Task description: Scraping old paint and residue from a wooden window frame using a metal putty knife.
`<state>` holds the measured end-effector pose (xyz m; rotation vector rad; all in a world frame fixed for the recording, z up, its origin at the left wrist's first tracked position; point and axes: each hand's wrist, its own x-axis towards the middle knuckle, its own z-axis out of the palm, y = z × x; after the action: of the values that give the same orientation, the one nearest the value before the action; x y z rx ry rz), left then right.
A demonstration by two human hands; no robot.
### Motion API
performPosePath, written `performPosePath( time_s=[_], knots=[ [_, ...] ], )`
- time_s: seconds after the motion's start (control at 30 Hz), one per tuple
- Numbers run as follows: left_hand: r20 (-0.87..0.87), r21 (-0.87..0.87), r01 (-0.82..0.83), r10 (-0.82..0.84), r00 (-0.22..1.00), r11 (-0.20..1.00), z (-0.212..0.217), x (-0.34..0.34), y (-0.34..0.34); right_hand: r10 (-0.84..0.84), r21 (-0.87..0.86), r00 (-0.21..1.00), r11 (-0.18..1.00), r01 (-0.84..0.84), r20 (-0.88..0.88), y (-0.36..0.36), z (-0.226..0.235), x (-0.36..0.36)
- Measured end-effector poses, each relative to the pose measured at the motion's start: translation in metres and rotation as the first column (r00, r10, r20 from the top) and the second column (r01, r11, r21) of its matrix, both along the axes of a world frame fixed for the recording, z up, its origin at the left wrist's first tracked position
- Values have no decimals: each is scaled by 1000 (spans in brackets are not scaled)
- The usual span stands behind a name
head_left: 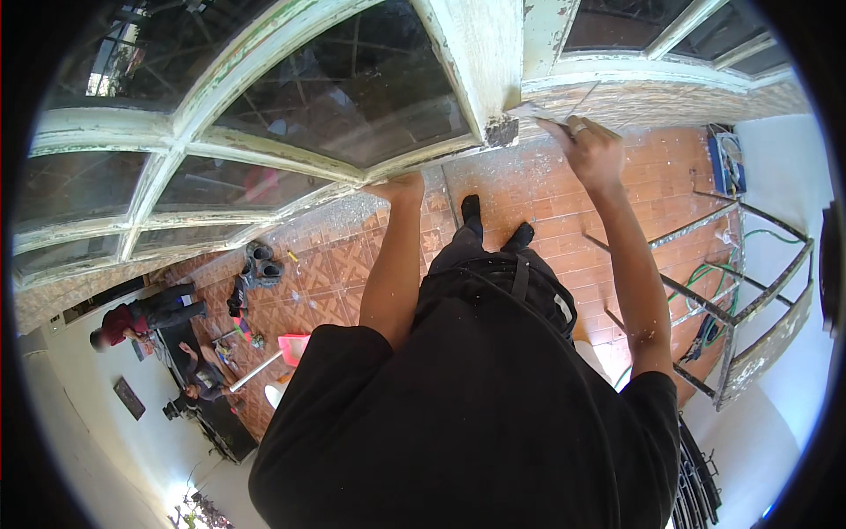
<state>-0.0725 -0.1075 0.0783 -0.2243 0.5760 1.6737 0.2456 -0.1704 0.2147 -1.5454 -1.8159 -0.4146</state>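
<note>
white frame [489, 57] with chipped paint, left hand [401, 186] at its lower edge, hold unclear, right hand [595, 154] with fingers closed on scraper [534, 112], blade projecting left of fingers, just by dark corner patch [503, 133]

The window frame [181, 145] hides most left hand [400, 187] fingers.
</note>
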Motion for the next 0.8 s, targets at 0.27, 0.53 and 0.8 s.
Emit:
performPosePath(
  time_s=[0.27,0.53,0.8],
  knots=[
    [-95,50,16,-11,995,999,15,12,-6,-9,-88,1000,996,10,17,-11,23,-13],
    [-13,35,20,-20,1000,999,12,12,-9,-86,-135,992,988,73,-95,-18,32,-5],
    [-57,36,36,-34,998,999,18,18,-6,-354,-344,515,931,119,-781,-52,-70,-56]
  ],
)
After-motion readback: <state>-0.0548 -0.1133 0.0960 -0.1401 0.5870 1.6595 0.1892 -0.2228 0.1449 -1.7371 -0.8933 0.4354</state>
